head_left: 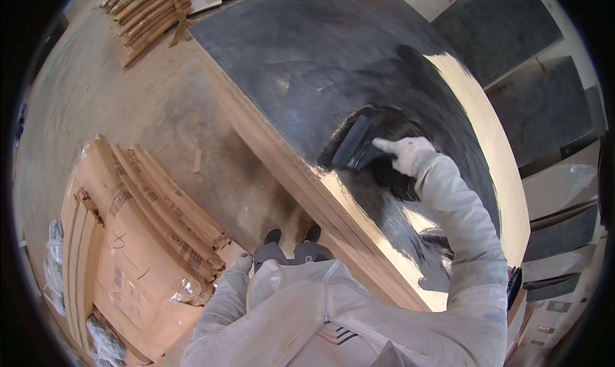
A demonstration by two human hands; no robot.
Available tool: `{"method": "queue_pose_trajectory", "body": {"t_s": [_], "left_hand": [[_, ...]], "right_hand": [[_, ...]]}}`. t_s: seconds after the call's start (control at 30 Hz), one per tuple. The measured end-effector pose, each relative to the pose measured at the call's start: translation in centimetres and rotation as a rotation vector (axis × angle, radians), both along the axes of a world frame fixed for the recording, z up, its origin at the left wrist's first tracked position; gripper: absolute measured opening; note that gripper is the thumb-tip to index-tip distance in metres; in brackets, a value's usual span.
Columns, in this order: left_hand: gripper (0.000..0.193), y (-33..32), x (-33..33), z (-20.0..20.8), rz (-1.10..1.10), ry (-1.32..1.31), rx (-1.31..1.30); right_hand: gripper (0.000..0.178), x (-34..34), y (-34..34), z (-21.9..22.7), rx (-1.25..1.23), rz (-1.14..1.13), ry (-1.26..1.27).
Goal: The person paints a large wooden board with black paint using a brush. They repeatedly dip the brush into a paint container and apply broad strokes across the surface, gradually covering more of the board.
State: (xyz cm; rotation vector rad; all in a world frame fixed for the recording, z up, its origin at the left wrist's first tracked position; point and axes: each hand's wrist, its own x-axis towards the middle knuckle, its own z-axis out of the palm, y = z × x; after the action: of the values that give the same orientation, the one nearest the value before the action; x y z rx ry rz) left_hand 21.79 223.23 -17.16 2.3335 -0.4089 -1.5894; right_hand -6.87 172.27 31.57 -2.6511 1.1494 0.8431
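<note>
My right hand (410, 154), in a white glove, is over a large panel (288, 59) on top of a stack of boards. Its index finger points toward a wide, flat black spreading tool (351, 141), and the other fingers curl round what seems to be its handle, mostly hidden. The tool's long edge rests on the panel amid wet black coating. Streaky black covers most of the surface, while pale bare wood (490, 146) shows along the right side and near edge. My left hand (242, 262), in a greyish glove, hangs low beside my leg; its fingers cannot be made out.
Flat cardboard cartons (138, 258) are stacked at my left. Another bundle of flat packs (147, 14) lies at the far left. Dark panels (544, 117) lean or lie along the right. A small wood scrap (197, 160) is on the dusty floor (128, 104).
</note>
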Motion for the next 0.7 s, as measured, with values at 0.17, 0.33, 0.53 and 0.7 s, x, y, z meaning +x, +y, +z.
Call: {"method": "queue_pose_trajectory", "body": {"t_s": [0.17,0.33,0.53,0.7], "left_hand": [[0.039,-0.4,0.6,-0.9,0.007,-0.029,-0.074],[0.042,0.0,-1.3,-1.0,0.033,-0.020,-0.040],[0.034,1.3,-5.7,1.7,0.307,-0.022,-0.074],[0.036,8.7,-12.6,1.2,0.413,-0.118,-0.039]], "right_hand": [[0.074,4.4,3.5,1.1,0.092,0.063,0.093],[0.056,-1.1,7.3,2.0,0.068,0.166,0.116],[0.053,-9.6,2.1,-0.5,-0.043,0.296,-0.035],[0.052,-0.9,0.6,-1.2,0.026,0.473,-0.094]]}}
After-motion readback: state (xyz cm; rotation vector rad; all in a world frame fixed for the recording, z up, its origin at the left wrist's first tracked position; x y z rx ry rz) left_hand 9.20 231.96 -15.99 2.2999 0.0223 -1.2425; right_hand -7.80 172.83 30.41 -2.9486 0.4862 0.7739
